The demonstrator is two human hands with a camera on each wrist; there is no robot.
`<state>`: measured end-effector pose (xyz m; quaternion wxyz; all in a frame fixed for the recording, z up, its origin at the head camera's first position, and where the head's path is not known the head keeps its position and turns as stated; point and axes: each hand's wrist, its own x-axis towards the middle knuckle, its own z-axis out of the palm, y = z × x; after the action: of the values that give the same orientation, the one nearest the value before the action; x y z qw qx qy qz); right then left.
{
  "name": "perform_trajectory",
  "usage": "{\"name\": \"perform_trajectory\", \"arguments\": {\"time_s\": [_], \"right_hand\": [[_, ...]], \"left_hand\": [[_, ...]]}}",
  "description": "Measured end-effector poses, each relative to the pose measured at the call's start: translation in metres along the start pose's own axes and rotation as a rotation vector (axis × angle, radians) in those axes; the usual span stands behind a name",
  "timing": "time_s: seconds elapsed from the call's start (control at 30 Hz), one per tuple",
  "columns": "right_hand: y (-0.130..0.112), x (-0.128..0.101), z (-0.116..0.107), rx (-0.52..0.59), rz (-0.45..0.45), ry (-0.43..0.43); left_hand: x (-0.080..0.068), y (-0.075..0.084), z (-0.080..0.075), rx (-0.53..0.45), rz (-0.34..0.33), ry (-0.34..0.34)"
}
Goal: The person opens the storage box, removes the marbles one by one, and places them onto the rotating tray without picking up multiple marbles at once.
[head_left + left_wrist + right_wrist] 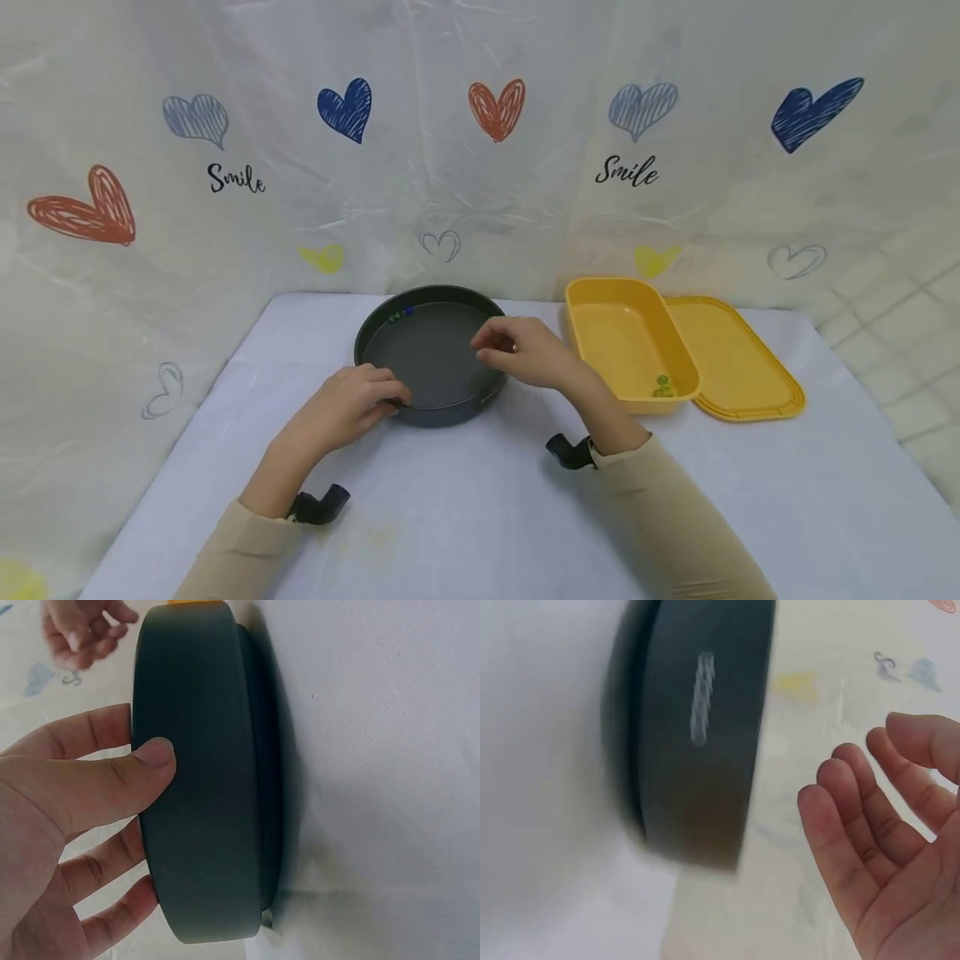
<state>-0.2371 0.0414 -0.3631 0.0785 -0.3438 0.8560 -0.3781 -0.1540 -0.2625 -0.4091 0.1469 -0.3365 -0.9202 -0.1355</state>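
Note:
A round dark grey pan [427, 350] stands on the white-covered table. At its inner far-left edge lie a few small green and blue glass pieces [394, 317] that look like marbles. My left hand [363, 404] grips the pan's near-left rim, its thumb [156, 754] on the outer wall and the fingers over the edge. Above the pan's right rim hovers my right hand [525, 350], fingers loosely bent. In the right wrist view that hand [900, 847] is apart from the pan wall [701, 765], with nothing visible in it.
To the right of the pan is a yellow rectangular container [615, 333] with several green marbles [663, 387] in its near corner. A yellow lid [735, 358] lies flat beside it, partly behind its right side. A sheet printed with hearts [495, 108] hangs behind the table.

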Motion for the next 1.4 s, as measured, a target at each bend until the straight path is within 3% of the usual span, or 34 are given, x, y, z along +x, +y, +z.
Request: {"name": "perform_trajectory", "arguments": {"time_s": [0.27,0.43,0.63,1.03,1.23,1.33,1.4], "right_hand": [[0.025,-0.032,-0.056,-0.163,0.086,0.021],[0.045,-0.048,-0.074,-0.255,0.132,0.014],[0.065,-0.062,-0.090,-0.334,0.179,-0.063],[0.087,-0.081,-0.107,-0.667,0.329,-0.280],[0.094,-0.085,-0.106,-0.769,0.320,-0.322],[0.097,-0.087,-0.104,-0.787,0.334,-0.315],[0.098,-0.088,-0.102,-0.711,0.419,-0.272]], "left_hand": [[-0.001,0.001,-0.002,0.002,-0.021,-0.016],[-0.002,0.001,-0.003,0.000,-0.023,-0.018],[-0.002,0.001,-0.002,-0.004,-0.013,-0.010],[-0.001,0.000,0.000,-0.009,-0.007,-0.007],[-0.002,-0.001,0.001,-0.012,-0.007,-0.004],[-0.002,-0.001,0.001,-0.008,-0.006,-0.005],[-0.002,-0.001,0.001,-0.005,-0.007,-0.006]]}}
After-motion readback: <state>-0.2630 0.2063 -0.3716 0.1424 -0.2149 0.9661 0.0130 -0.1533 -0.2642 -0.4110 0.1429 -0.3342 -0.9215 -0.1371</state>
